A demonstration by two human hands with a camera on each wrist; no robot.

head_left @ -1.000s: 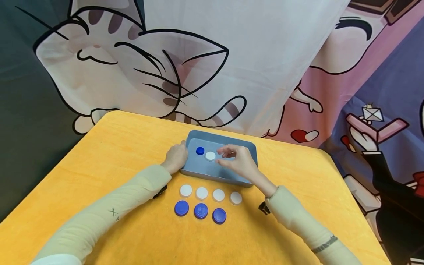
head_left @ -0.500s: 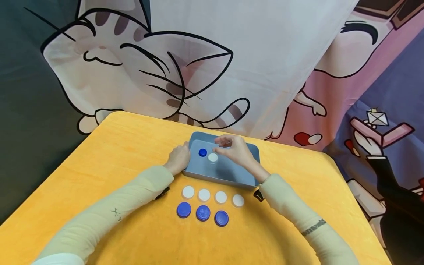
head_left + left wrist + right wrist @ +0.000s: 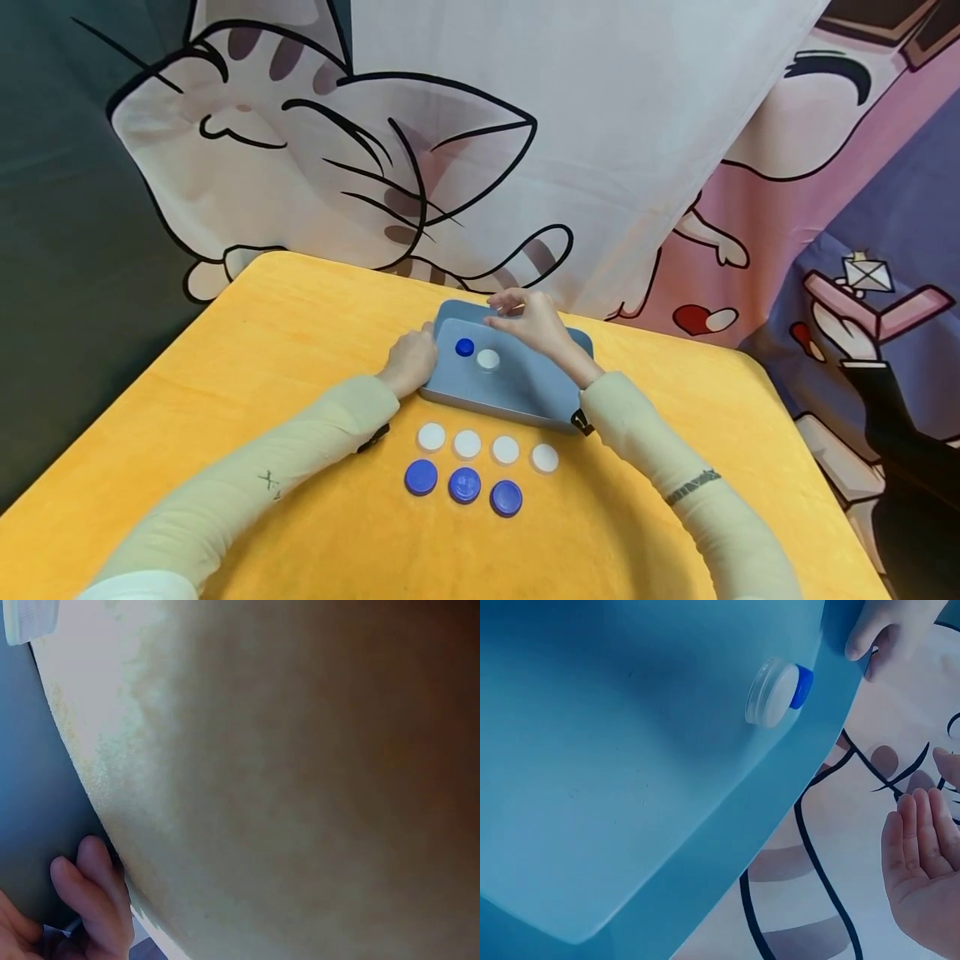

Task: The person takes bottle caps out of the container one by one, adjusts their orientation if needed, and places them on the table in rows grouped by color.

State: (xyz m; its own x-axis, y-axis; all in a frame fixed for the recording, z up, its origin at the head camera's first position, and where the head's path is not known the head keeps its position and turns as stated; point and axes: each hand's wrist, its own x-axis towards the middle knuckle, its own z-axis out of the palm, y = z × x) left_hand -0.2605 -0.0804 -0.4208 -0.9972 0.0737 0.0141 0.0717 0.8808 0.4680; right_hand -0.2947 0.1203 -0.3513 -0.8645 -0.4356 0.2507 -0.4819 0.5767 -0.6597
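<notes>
A blue-grey tray (image 3: 510, 408) lies on the table, with a blue bottle cap (image 3: 465, 347) and a white cap (image 3: 487, 360) close together inside it. At the tray's left end my left hand (image 3: 410, 361) grips the rim; its thumb (image 3: 865, 637) shows over the edge in the right wrist view. My right hand (image 3: 536, 323) hovers above the far part of the tray, fingers relaxed and holding nothing. In the left wrist view the left hand's fingers (image 3: 97, 900) lie at the tray wall (image 3: 30, 772).
In front of the tray stand a row of several white caps (image 3: 467, 444) and a row of three blue caps (image 3: 465, 484). A yellow cloth covers the table (image 3: 315, 317). Right behind it hangs a printed curtain (image 3: 465, 167).
My right hand has drawn back from beside the white cap toward the tray's far edge. The left hand keeps its grip on the rim. The head view has shifted slightly.
</notes>
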